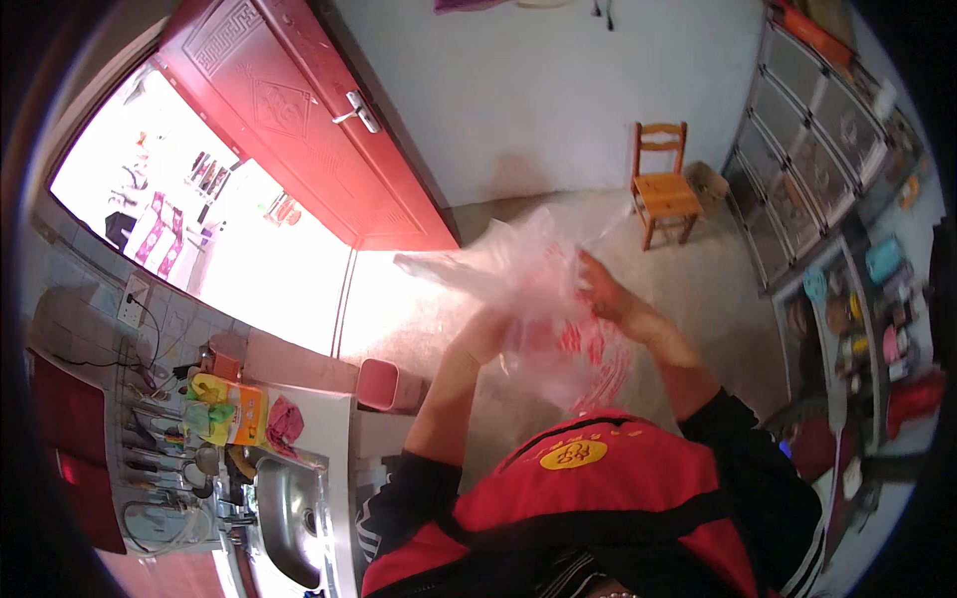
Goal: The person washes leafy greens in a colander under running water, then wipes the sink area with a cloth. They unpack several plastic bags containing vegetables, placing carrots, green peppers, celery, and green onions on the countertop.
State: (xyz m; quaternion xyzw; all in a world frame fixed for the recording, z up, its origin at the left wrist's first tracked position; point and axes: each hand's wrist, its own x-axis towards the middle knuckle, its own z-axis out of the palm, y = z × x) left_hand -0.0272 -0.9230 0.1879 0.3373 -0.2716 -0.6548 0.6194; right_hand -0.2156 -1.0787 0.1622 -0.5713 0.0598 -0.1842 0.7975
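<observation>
A translucent plastic bag [553, 299] with red printing hangs in front of me at chest height, its upper part spread and crumpled. My left hand [490, 333] grips it from the left, the fingers mostly hidden behind the film. On the other side my right hand [604, 290] holds the bag near its upper right, fingers curled against the plastic. Whether anything lies inside the bag cannot be made out. Below it is the red apron [598, 478] that I wear, with a yellow oval badge.
A red door [314, 119] stands open onto a bright outdoor area. To the left are a steel sink [288, 516], a pink cloth [284, 424] and a pink bin [379, 385]. A wooden chair [665, 194] and a glass-fronted cabinet [800, 149] stand at the right.
</observation>
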